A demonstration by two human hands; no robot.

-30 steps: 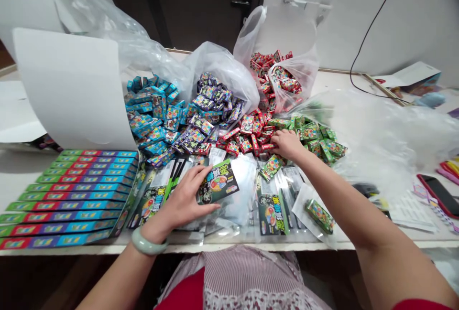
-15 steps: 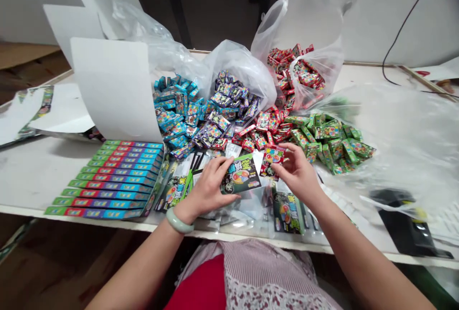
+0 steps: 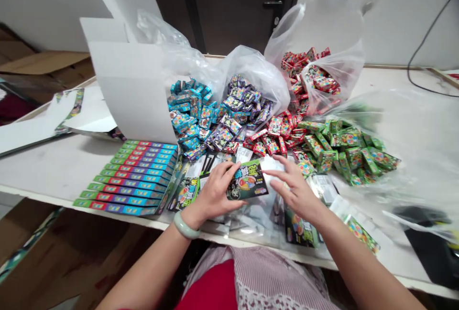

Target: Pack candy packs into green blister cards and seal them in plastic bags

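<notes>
My left hand (image 3: 211,194), with a pale green bangle on the wrist, is closed on a clear packet with a green and black header card (image 3: 248,183) just above the table's front edge. My right hand (image 3: 296,188) meets the packet's right edge, forefinger and thumb pinching there. The small red box it carried is out of sight. Behind the hands lie heaps of small boxes: blue (image 3: 186,114), purple (image 3: 238,107), red (image 3: 274,131) and green (image 3: 340,143). More packets (image 3: 299,226) lie flat under my hands.
Rows of long flat colourful boxes (image 3: 136,176) lie at the left beside a curved white card sheet (image 3: 132,90). A plastic bag of red boxes (image 3: 315,78) stands behind. Loose clear plastic (image 3: 419,157) covers the right. Cardboard (image 3: 36,252) lies on the floor at the left.
My right hand picked a small red box from the red heap and brought it to the packet held in my left hand. The view swung to the left.
</notes>
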